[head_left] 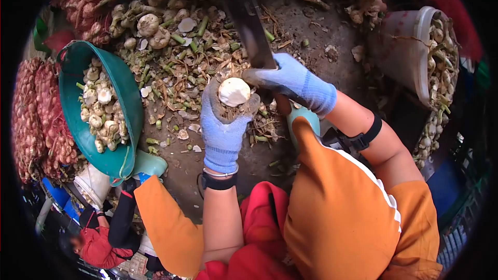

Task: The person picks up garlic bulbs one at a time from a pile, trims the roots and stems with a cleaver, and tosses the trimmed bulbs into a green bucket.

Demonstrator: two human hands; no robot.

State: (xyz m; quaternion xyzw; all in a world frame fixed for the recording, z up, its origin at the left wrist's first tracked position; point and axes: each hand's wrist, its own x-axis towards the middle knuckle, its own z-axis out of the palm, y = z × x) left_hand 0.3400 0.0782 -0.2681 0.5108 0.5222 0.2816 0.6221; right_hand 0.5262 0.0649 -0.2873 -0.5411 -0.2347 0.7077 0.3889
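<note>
In my gloved left hand [223, 132] rests a garlic bulb [234, 92], its pale trimmed face turned up and my fingers curled around its sides. My gloved right hand [301, 80] is closed around the handle of a cleaver [251, 31]. The wide dark blade points away from me, beyond the bulb, and my right thumb comes close to the bulb's edge. Most of the handle is hidden by the glove. Below both hands, cut stems and peelings [179, 80] litter the ground.
On the left, a tilted green basin [136, 103] contains trimmed garlic bulbs [104, 106]. Red mesh sacks [33, 119] stand beyond it. Untrimmed garlic [148, 25] is heaped at the top. A white bucket [397, 52] of garlic leans at right. Another person [106, 243] sits at lower left.
</note>
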